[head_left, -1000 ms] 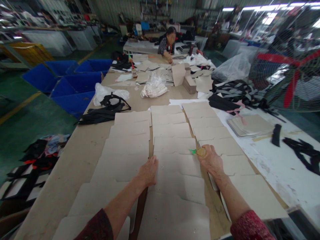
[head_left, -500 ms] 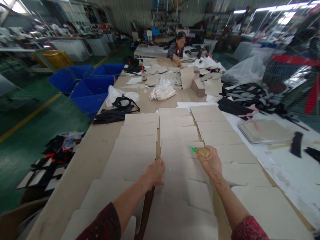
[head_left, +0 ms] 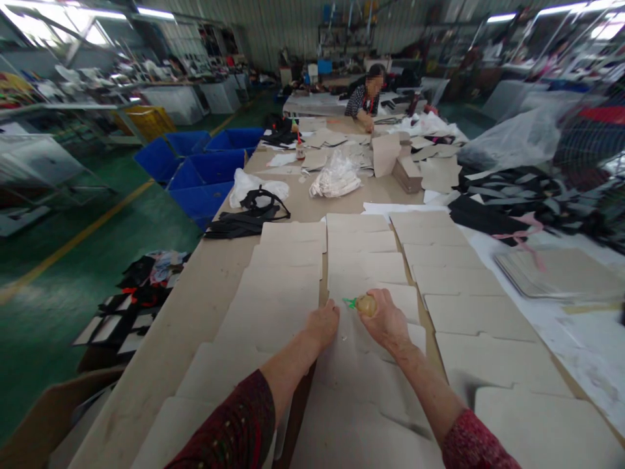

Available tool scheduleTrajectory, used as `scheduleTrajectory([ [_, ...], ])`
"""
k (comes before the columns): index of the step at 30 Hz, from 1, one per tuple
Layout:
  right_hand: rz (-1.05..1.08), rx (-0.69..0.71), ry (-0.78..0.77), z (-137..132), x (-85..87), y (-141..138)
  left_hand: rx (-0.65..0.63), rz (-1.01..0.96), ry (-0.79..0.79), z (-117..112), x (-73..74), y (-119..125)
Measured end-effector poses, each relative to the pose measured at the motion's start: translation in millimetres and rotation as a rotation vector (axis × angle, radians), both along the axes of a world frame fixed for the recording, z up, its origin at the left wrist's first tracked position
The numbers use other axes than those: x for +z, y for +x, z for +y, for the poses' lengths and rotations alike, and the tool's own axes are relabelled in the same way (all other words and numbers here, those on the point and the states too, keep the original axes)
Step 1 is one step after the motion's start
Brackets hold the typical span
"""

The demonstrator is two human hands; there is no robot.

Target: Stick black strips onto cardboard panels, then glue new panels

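Observation:
Three rows of overlapping beige cardboard sheets (head_left: pixel 288 273) lie along the long table (head_left: pixel 195 306). My right hand (head_left: pixel 385 320) is closed around a small amber squeeze bottle (head_left: pixel 365 304) whose green tip points left, just above the middle row. Fingers bent, my left hand (head_left: pixel 322 324) presses on the left edge of a middle-row sheet, close beside the right hand. Dark red sleeves cover both of my forearms.
Black straps (head_left: pixel 244 218) and white plastic bags (head_left: pixel 336 179) lie further up the table. A stack of sheets (head_left: pixel 551 273) sits at the right. Blue bins (head_left: pixel 205 163) stand on the green floor at the left. Another person (head_left: pixel 364 98) works at the far end.
My right hand with the bottle has moved left across the middle row toward my left hand. The view has swung to the left, and the red fan on the right has left it.

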State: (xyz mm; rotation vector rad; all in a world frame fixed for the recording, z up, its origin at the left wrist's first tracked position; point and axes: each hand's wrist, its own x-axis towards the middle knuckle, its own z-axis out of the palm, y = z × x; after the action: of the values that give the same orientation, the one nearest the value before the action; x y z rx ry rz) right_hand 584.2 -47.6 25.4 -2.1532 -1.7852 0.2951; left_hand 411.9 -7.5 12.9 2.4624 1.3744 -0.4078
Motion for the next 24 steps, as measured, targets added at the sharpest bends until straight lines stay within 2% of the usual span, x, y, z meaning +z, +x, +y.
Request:
scheduleTrajectory([
  [6,-0.131,0.063,-0.036,5.7,13.8,0.1,-0.020,-0.007,-0.001,4.9,2.3,-0.9],
  [11,-0.090,0.027,-0.116,4.9,25.0,8.3,-0.043,-0.024,0.011,9.1,3.5,-1.4],
  [13,-0.023,0.015,-0.129,3.5,21.9,8.5,-0.047,-0.026,0.014,10.5,2.9,-1.7],
  [16,0.094,-0.009,-0.074,2.2,8.4,3.3,-0.056,-0.024,0.016,12.0,2.4,-2.0],
  [19,0.314,-0.113,0.014,3.9,-9.0,1.2,-0.060,-0.014,0.023,14.0,3.9,-1.3],
  [22,0.527,-0.298,0.101,9.2,-19.8,18.3,-0.069,-0.003,0.033,18.4,6.5,1.0],
  [24,0.548,-0.381,0.147,13.2,-20.7,42.4,-0.076,0.003,0.034,22.4,7.4,2.7],
])
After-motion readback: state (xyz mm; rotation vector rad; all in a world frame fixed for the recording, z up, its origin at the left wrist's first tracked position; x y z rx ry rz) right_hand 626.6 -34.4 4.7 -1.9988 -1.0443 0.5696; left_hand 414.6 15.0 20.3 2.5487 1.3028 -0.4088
